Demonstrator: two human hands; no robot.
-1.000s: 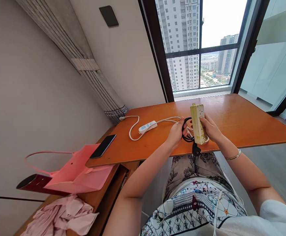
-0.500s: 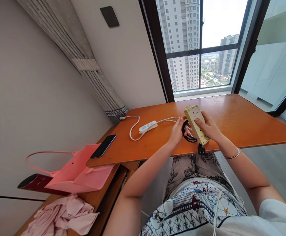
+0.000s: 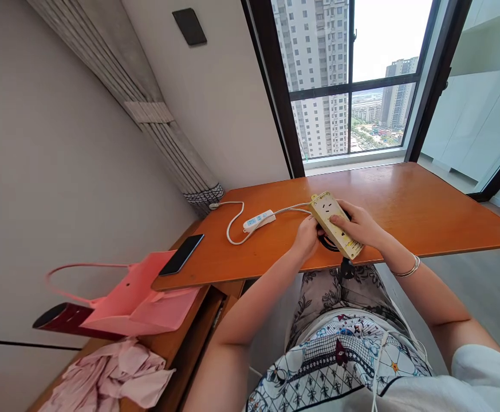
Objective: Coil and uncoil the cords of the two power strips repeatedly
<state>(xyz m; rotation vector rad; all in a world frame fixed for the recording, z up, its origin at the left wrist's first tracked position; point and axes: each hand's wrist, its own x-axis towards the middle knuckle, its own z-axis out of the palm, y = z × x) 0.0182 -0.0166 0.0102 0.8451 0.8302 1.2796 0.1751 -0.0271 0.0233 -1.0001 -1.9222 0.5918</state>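
Note:
A yellowed power strip (image 3: 334,223) is tilted above the front edge of the orange-brown table, its socket face turned up. My right hand (image 3: 357,222) grips it by its right side, thumb across the face. Behind and below it, a coiled black cable (image 3: 327,245) is partly hidden by the strip. My left hand (image 3: 307,236) is closed on the left side of this coil, its fingertips hidden. The black plug (image 3: 346,269) hangs under the strip's lower end. To the left lies a white power strip (image 3: 259,221) with a white cable running towards my hands.
A dark phone (image 3: 181,255) rests at the left end of the table (image 3: 439,212). Below it, a pink bag (image 3: 142,303), a dark red cylinder (image 3: 67,319) and a crumpled pink cloth (image 3: 112,375) sit on a lower wooden surface. The window is behind the table.
The yellowed power strip has moved a little left and down, tilting further over the black coil, which is now more covered. My right hand moved with it; the plug shifted slightly left.

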